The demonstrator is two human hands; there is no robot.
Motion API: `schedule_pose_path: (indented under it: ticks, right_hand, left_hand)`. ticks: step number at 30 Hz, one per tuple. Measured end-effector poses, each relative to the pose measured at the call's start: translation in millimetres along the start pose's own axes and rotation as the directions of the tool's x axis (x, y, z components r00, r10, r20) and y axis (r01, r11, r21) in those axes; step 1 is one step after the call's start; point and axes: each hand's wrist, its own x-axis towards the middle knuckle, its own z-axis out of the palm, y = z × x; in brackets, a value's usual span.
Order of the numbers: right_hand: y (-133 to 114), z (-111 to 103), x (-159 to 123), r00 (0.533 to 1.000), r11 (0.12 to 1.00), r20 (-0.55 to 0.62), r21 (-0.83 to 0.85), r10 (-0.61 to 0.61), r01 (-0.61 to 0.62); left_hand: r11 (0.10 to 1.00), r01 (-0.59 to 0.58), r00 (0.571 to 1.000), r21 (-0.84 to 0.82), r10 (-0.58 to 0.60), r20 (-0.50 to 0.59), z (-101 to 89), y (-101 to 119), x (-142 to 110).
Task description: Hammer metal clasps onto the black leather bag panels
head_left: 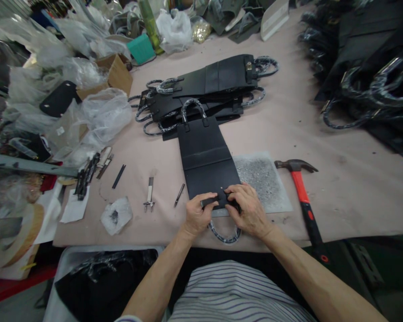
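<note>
Head view shows left hand (198,214) pinching a black strip (208,202), right hand (250,211) bent beside it, grip unclear, black panel (204,143) beneath their fingers; far handle (192,101) beyond them and near handle (225,240) below look attached, the strip's fastening unclear

Black rectangular panel with plastic-wrapped loop handles (204,154): near end partly hidden by both hands.
Left hand (198,213): finger and thumb cover part of the small black strap (207,202) they pinch.
Right hand (250,209): fingers hide most of a small dark piece (234,205), its shape unclear.
Pale speckled board (265,183): left part covered by the panel.
Heap of black panels, right (356,49): blurred, cut off by the picture's edge.
Whitish plastic bin (57,279): cut off at the bottom.
</note>
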Motion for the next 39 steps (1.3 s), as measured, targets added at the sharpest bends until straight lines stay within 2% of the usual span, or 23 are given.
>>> schedule_pose_path:
  ticks: [10,16,21,31,36,39]
  right_hand:
    - [-0.5,0.1,0.6,1.0,1.0,-0.016,-0.005,-0.009,0.009]
    - [-0.4,0.8,0.0,1.0,1.0,-0.018,-0.012,-0.002,0.002]
    - [-2.1,0.9,0.9,1.0,1.0,-0.029,-0.004,0.006,-0.006]
    - [-3.5,1.6,2.2,1.0,1.0,-0.026,-0.015,0.015,-0.016]
    - [-4.2,3.4,1.3,0.999,0.999,-0.031,-0.036,0.022,-0.023]
    - [-3.7,4.7,0.2,0.999,0.999,-0.033,-0.039,0.02,-0.021]
  left_hand:
    - [1.0,-0.001,1.0,0.009,0.001,-0.028,1.9,2.4,-1.9]
    - [0.998,0.044,0.999,0.039,-0.044,-0.009,2.3,1.9,-1.9]
    - [0.999,0.017,1.0,0.04,-0.018,0.012,2.6,1.8,1.0]
    - [0.996,0.001,0.994,0.085,-0.011,0.111,3.7,4.6,9.4]
    - [0.993,-0.012,0.98,0.115,-0.011,0.197,3.2,6.9,14.0]
    - [0.992,-0.006,0.979,0.124,-0.02,0.205,3.7,5.6,12.8]
